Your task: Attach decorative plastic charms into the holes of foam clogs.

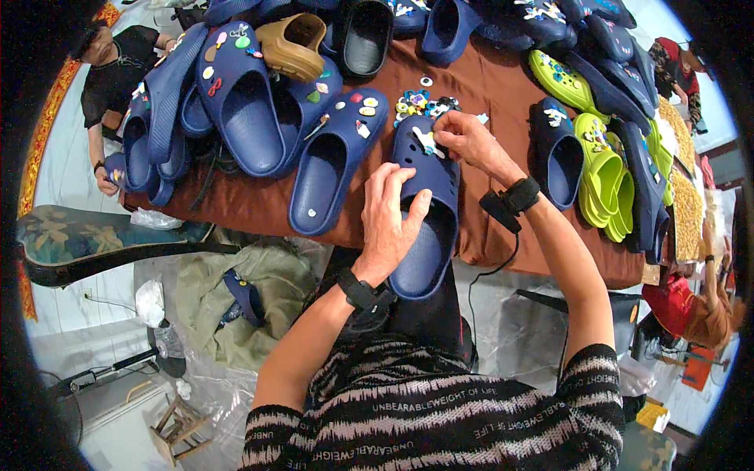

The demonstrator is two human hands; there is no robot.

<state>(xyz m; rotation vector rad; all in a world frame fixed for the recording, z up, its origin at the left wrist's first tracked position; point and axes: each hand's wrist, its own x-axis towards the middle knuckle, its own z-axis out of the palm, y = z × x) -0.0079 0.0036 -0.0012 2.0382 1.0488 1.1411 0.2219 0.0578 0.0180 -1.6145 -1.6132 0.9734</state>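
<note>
A navy clog (426,243) points away from me at the table's near edge, its heel overhanging. My left hand (386,216) grips its left side, fingers and thumb over the upper by the foot opening. On the toe, my right hand (469,141) is pinched at a white cartoon-shaped shoe charm (426,143); the fingertips partly hide what they hold. Just beyond the toe lies a small pile of loose charms (420,104) in white, yellow, blue and black. To the left rests another navy clog (326,174) with several charms on its toe.
Navy clogs (247,118) are heaped at left, with a brown clog (294,47) and a black clog (367,39) farther back. Lime-green clogs (601,180) stand at right on the brown-covered table (503,94). A person (126,71) sits at far left; a cable (514,251) hangs from my right wrist.
</note>
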